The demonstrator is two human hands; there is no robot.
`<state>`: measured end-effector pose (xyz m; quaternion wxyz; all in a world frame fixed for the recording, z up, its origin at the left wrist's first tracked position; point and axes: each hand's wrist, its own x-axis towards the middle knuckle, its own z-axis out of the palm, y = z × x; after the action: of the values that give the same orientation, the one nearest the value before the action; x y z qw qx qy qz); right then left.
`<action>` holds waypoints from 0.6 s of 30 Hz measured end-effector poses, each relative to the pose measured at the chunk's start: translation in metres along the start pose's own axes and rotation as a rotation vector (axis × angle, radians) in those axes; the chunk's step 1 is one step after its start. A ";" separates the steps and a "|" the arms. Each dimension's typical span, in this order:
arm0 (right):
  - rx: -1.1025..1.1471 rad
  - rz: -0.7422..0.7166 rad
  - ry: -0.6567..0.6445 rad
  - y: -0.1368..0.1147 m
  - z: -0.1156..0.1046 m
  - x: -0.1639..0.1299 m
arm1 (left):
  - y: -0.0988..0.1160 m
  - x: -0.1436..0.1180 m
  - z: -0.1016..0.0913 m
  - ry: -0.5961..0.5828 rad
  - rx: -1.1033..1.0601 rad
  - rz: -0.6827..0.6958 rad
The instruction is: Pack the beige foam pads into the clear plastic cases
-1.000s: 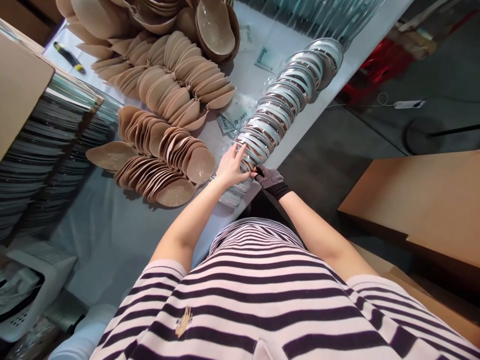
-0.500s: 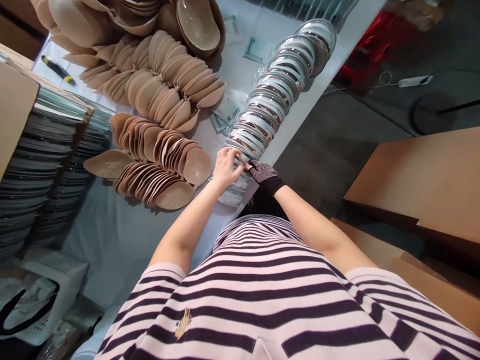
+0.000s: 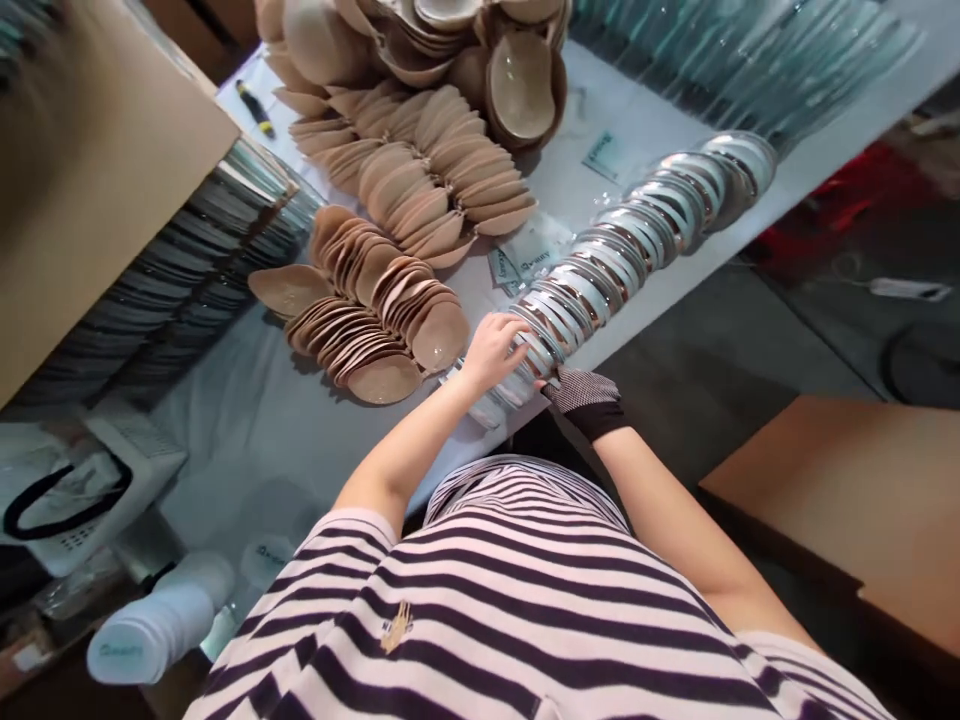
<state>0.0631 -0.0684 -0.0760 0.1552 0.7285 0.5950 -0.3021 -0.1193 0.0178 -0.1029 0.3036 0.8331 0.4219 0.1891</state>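
A long row of shiny round discs with silvery rims stands on edge, slanting along the table's edge. My bare left hand lies over the near part of this row, its fingers apart and touching the discs' upper side. On the opposite side, my right hand wears a dark dotted glove with bare fingertips. Its fingers are curled against the discs' edges beside the table rim; my own hand partly hides the grip. Clear, film-like discs show below my left wrist at the row's near end.
Brown nested spoon-shaped pieces and larger stacks fill the table's left side. Printed cards lie behind the row. Clear-wrapped items line the back. Cardboard boxes stand left and right. White round lids are lower left.
The view has swung, so the table things appear further right and white lids show lower left. My hands have moved apart slightly, the left fingers spreading over the row.
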 end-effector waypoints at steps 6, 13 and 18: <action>-0.038 -0.236 0.032 -0.013 -0.054 0.023 | -0.063 -0.061 -0.046 0.243 0.235 -0.649; -0.118 -0.943 -0.037 -0.156 -0.077 0.089 | -0.083 -0.079 -0.050 -0.073 0.422 -0.808; -0.168 -1.046 -0.168 -0.216 -0.076 0.095 | -0.063 -0.082 -0.075 0.087 0.373 -0.727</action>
<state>-0.1140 0.1026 -0.0480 0.0889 0.2933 0.8860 -0.3479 -0.2458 0.0061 -0.0944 0.1765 0.6618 0.7282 0.0248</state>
